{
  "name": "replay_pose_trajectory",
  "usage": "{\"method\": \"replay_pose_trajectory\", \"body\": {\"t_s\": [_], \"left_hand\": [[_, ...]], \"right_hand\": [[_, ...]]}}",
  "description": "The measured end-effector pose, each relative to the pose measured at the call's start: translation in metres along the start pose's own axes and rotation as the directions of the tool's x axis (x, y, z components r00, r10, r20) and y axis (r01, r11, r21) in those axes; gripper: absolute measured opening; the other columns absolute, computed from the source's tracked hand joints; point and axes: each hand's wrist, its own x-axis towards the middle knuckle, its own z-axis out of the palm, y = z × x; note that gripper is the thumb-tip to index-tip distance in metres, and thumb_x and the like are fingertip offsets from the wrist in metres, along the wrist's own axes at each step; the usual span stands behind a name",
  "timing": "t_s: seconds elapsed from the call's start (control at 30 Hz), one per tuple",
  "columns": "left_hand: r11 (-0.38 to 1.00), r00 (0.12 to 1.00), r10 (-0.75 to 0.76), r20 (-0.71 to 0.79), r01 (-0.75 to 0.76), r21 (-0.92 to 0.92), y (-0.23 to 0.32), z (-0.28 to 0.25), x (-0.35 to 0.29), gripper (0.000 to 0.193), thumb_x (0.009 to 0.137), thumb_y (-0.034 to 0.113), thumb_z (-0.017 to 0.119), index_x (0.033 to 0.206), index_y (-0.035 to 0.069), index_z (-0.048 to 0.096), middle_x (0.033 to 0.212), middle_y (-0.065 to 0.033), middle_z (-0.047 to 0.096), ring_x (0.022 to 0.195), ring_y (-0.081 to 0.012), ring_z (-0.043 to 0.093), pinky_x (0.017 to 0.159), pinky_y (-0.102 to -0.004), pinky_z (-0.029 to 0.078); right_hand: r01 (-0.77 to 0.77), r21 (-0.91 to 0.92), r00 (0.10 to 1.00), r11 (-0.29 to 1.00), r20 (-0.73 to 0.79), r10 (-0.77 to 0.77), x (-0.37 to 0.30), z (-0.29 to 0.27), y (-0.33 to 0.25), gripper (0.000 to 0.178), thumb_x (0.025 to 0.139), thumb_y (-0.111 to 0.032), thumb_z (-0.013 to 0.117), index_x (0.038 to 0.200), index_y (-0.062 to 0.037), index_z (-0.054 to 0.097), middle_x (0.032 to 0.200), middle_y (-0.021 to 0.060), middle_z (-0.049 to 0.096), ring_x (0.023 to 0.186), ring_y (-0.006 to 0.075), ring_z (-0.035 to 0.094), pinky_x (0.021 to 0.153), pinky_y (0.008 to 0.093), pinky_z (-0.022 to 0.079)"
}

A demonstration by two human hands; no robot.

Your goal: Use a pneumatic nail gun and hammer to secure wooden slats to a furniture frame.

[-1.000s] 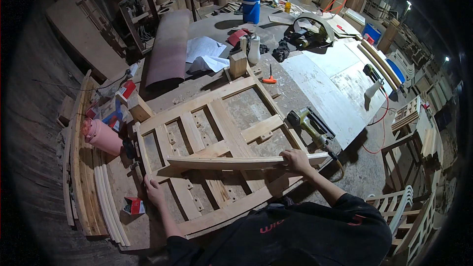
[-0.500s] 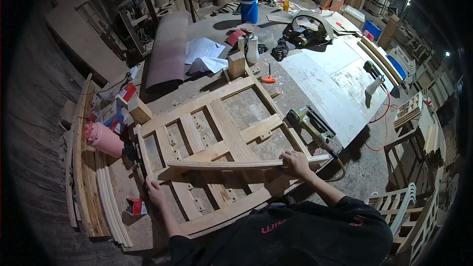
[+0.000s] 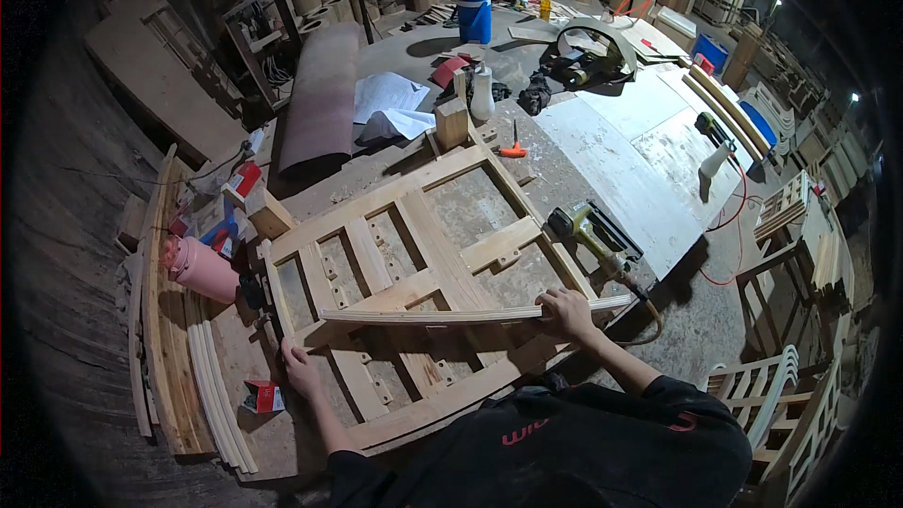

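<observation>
A thin, slightly curved plywood strip [image 3: 442, 317] lies across the lower part of a slatted wooden frame [image 3: 442, 245]. My right hand [image 3: 567, 313] is closed around the strip near its right end. At the frame's left side my left hand [image 3: 301, 367] grips the frame's edge near its lower left corner, its fingers partly hidden. Beyond the frame's right rail, close to my right hand, a green nail gun [image 3: 602, 237] rests with a hose attached. Small wooden blocks with holes sit along the frame's slats.
Curved light strips [image 3: 214, 386], a red-and-white box [image 3: 264, 396] and a pink jug [image 3: 204, 268] lie on the left. Further back are an orange-handled tool [image 3: 513, 150], a white bottle [image 3: 483, 94], papers [image 3: 388, 99] and a blue cooler [image 3: 475, 17]. White boards [image 3: 621, 160] cover the right.
</observation>
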Motion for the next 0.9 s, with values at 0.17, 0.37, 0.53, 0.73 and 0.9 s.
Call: {"method": "replay_pose_trajectory", "body": {"t_s": [0.17, 0.37, 0.53, 0.73, 0.9], "left_hand": [[1.0, 1.0, 0.006, 0.002, -0.006, -0.016, -0.011, 0.007, 0.002, 0.036, 0.091, 0.023, 0.039, 0.126, 0.018, 0.04, 0.104, -0.0215, 0.058, 0.088, -0.0402, 0.057, 0.07, -0.0471, 0.047], [1.0, 0.999, 0.009, -0.031, -0.009, 0.011, -0.006, 0.005, 0.0, 0.035, 0.091, 0.023, 0.039, 0.126, 0.019, 0.041, 0.101, -0.0213, 0.059, 0.086, -0.0395, 0.058, 0.067, -0.0479, 0.046], [0.998, 0.994, 0.058, -0.091, -0.059, -0.012, -0.004, 0.001, 0.0, 0.036, 0.09, 0.027, 0.038, 0.126, 0.019, 0.041, 0.096, -0.0208, 0.06, 0.083, -0.0403, 0.057, 0.066, -0.0501, 0.046], [0.992, 0.99, -0.123, 0.071, 0.121, 0.036, 0.005, -0.007, -0.002, 0.037, 0.091, 0.03, 0.038, 0.128, 0.024, 0.039, 0.103, -0.0215, 0.059, 0.091, -0.0405, 0.056, 0.071, -0.0486, 0.045], [0.999, 0.999, -0.04, -0.018, 0.04, 0.003, 0.001, -0.002, -0.002, 0.037, 0.092, 0.031, 0.037, 0.127, 0.023, 0.039, 0.099, -0.0208, 0.06, 0.086, -0.0403, 0.058, 0.068, -0.0482, 0.047]], "right_hand": [[0.017, -0.006, 1.0, 1.0, -0.018, -0.017, 0.0, -0.001, 0.0, 0.031, 0.06, -0.035, 0.072, 0.077, -0.0128, 0.058, 0.071, 0.0055, 0.055, 0.069, 0.0254, 0.057, 0.06, 0.0363, 0.045], [0.014, -0.013, 1.0, 1.0, 0.004, -0.014, -0.001, 0.003, 0.002, 0.031, 0.06, -0.033, 0.072, 0.079, -0.0127, 0.057, 0.073, 0.0051, 0.055, 0.071, 0.0249, 0.057, 0.06, 0.0357, 0.045], [-0.026, 0.005, 0.999, 1.0, 0.036, 0.026, 0.004, -0.006, -0.013, 0.03, 0.061, -0.031, 0.072, 0.08, -0.0127, 0.057, 0.074, 0.0052, 0.055, 0.073, 0.0255, 0.057, 0.06, 0.0365, 0.044], [0.006, -0.041, 1.0, 0.999, -0.027, -0.007, 0.007, -0.006, -0.016, 0.025, 0.06, -0.024, 0.072, 0.076, -0.0109, 0.059, 0.068, 0.0051, 0.053, 0.065, 0.0246, 0.056, 0.057, 0.0355, 0.043], [0.008, -0.039, 1.0, 0.999, -0.009, -0.009, 0.007, -0.006, -0.015, 0.026, 0.059, -0.024, 0.073, 0.076, -0.0105, 0.059, 0.069, 0.0052, 0.054, 0.066, 0.025, 0.055, 0.057, 0.036, 0.043]]}}
